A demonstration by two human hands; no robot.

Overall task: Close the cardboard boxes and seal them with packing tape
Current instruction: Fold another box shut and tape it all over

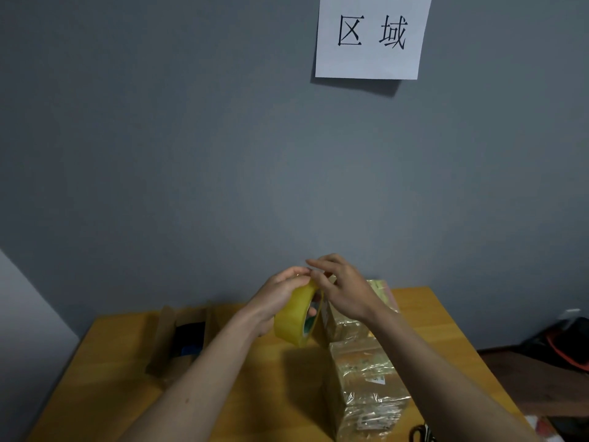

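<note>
We hold a yellow roll of packing tape (296, 317) up above the wooden table (127, 393), a little below the middle of the view, toward six o'clock. Our left hand (280, 295) curls round the roll from its nine o'clock side, thumb tip showing at the core. Our right hand (341, 288) comes in from three o'clock, its fingers (318, 266) bent over the roll's top edge at twelve o'clock, where they meet the left fingertips; whether they pinch the tape's loose end we cannot tell. Both hands are together on the roll. Below and at four o'clock from the roll lies a cardboard box (366, 384) closed and covered in shiny clear tape, and beyond it, just behind the right wrist, a second taped box (376, 291). At eight o'clock from the roll an open cardboard box (172, 339) stands with its flaps up and something dark inside. Scissors (420, 433) lie at the table's near right edge. On the grey wall at one o'clock hangs a white paper sign (369, 39) with black characters.
</note>
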